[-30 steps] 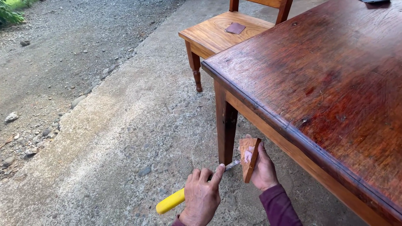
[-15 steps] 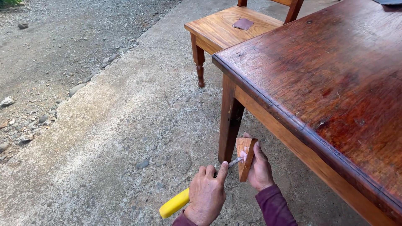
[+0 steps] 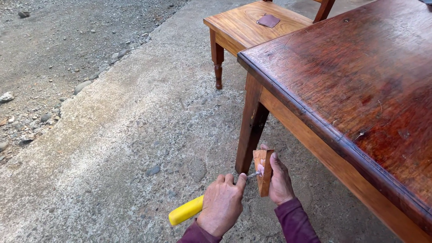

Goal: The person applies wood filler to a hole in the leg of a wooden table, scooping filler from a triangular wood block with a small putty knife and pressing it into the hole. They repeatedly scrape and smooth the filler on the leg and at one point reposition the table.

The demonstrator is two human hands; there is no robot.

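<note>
- Wooden block (image 3: 263, 172) stands on edge, clasped in the right hand (image 3: 280, 180).
- Left hand (image 3: 221, 203) grips a yellow-handled tool (image 3: 185, 210), its metal tip against the block.
- Table leg (image 3: 250, 126) rises just beyond both hands.

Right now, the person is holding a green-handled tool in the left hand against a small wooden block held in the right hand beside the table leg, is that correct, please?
Not quite: the handle is yellow, not green. The head view shows the left hand gripping a yellow-handled tool with its metal tip against the small wooden block, which the right hand holds beside the table leg.
</note>
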